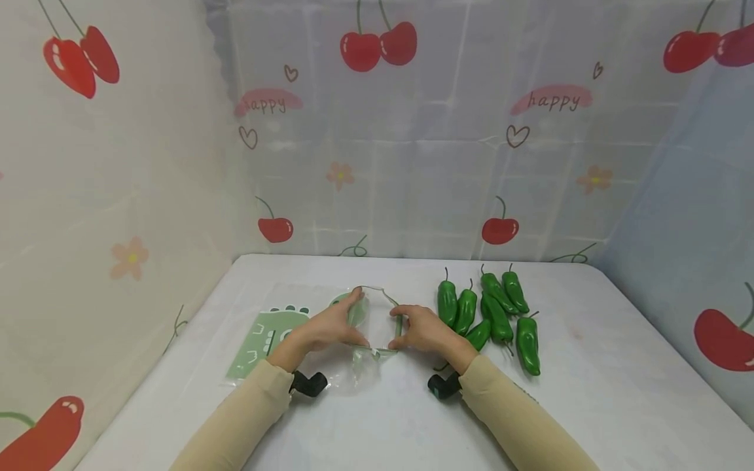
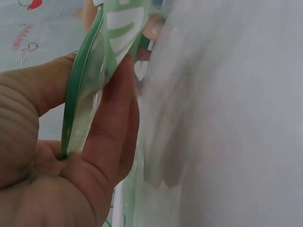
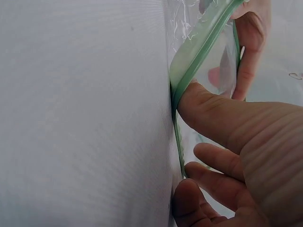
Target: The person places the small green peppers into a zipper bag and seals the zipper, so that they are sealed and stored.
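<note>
Transparent plastic bag (image 1: 357, 315) is gripped at its rim from both sides by the left hand (image 1: 321, 327) and the right hand (image 1: 427, 330), probably to keep it wide, near green peppers (image 1: 496, 320).

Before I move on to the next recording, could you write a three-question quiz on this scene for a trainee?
1. Multiple choice: what do the left hand and right hand both touch?
A. the patterned backdrop
B. the clear bag with the green rim
C. a plate

2. True or false: the left hand is nearer to the green peppers than the right hand is.

3. Fill the gap: in the head view, the sleeves on both arms are ____ in colour.

Key:
1. B
2. False; the peppers lie on the right hand's side.
3. beige
</note>
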A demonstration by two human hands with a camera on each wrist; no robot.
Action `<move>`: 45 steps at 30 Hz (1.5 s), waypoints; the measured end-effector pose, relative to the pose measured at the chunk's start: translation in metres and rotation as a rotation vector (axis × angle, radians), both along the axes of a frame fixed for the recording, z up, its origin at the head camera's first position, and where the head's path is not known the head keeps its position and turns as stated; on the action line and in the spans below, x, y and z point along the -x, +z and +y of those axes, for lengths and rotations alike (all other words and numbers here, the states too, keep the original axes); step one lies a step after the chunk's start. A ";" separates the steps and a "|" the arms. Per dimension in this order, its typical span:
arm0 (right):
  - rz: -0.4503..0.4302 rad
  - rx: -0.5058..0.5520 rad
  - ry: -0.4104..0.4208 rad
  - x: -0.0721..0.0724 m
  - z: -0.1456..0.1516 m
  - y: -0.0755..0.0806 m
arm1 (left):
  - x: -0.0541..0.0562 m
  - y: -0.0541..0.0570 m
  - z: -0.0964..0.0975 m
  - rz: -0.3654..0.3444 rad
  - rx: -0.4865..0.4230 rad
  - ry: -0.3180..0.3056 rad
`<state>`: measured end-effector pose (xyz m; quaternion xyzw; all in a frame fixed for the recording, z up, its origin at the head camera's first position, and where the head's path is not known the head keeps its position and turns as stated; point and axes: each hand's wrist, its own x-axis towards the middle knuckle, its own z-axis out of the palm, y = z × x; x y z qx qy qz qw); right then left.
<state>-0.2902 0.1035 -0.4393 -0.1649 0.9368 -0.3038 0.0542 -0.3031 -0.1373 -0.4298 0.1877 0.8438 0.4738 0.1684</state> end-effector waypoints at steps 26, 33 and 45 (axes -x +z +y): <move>0.008 0.016 0.040 -0.001 0.000 0.000 | 0.009 -0.010 -0.010 -0.211 -0.343 -0.072; 0.002 -0.012 0.050 -0.001 -0.001 0.001 | 0.010 -0.012 -0.010 -0.254 -0.469 -0.116; -0.006 -0.044 0.033 -0.002 -0.002 0.001 | 0.004 -0.007 -0.004 -0.095 -0.174 -0.064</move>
